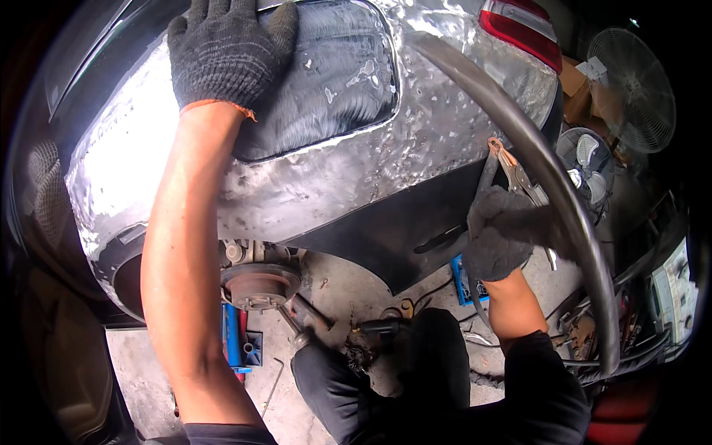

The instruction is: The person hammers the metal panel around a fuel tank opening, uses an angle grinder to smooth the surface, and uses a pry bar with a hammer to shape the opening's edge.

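Note:
My left hand (228,55), in a grey knit glove, lies with fingers spread on the car's bare-metal rear panel (348,178), over the edge of a dark, streaked rectangular section (330,70). My right hand (489,230), also gloved, is closed around a dark, blurred handle (534,226) whose shape I cannot make out fully. A long curved metal bar (556,178) arcs past it, its upper end by the panel. Locking pliers (512,167) with orange on the jaws sit at the panel's lower edge, just above that hand, partly hidden.
A red tail light (519,30) is top right. Beyond stand a fan (634,81), cardboard boxes (578,89) and shoes (586,152). Below are an exposed brake disc (259,285), a blue jack (231,337), a blue tool case (467,285), cables and loose tools on the concrete floor (133,371).

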